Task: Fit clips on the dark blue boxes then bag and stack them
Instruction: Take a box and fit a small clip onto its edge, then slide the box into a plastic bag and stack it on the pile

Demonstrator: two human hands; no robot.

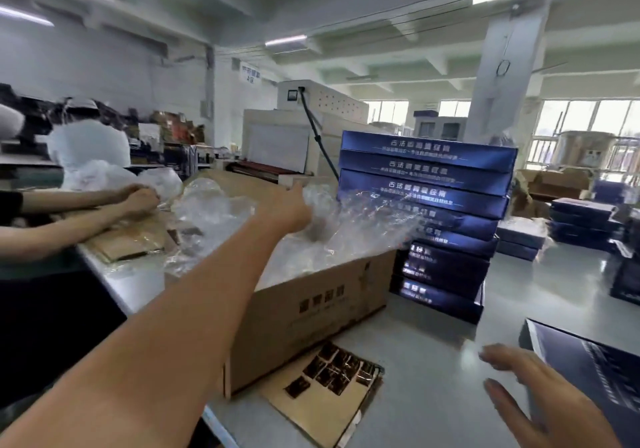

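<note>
At far left another person's hands (138,198) work at crumpled plastic, well apart from mine. My left hand (289,210) reaches out over the open brown cardboard carton (311,305) and grips a thin clear plastic bag (363,215), which streams rightward towards the tall stack of dark blue flat boxes (426,205) standing just beside the carton on the grey counter (433,361). I judge the film could snag on a corner of that stack or drag other loose bags out of the carton with it, since they lie heaped together. A sharp pull might also nudge the upper boxes, which already sit slightly skewed. In front of the carton, small dark clips (332,369) lie on a sheet of brown cardboard (325,409); a trailing bag could sweep them off. My right hand (533,392) hovers low with fingers spread, holding nothing, near the loose dark blue box (588,368) at the right edge, which still needs bagging.
</note>
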